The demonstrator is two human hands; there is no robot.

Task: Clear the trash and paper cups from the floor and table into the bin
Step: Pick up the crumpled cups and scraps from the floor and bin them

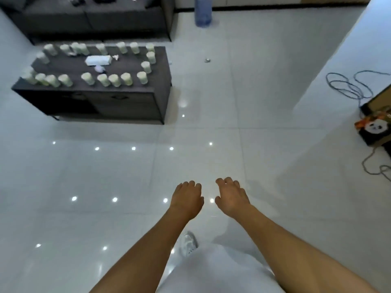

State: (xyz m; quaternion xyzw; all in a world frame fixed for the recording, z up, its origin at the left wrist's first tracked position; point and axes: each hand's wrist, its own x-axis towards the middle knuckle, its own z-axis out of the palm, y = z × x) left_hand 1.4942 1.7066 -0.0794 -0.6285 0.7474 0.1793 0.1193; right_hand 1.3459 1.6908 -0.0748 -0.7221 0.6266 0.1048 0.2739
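Observation:
Several pale paper cups [125, 79] stand in a ring around the top of a dark low table [101, 96] at the upper left. A white tissue pack [98, 60] and crumpled paper [99, 68] lie among them. A small scrap of trash [207, 60] lies on the white floor right of the table. My left hand [187, 197] and my right hand [230, 195] are stretched out side by side, palms down, above the floor in the lower middle. Both hold nothing, fingers loosely bent. No bin is in view.
A dark sofa [91, 17] stands behind the table. A blue water bottle [203, 11] stands on the floor at the top. Loose cables [349, 85] and a box with a panda print [374, 130] lie at the right. My shoe [189, 243] shows below my arms.

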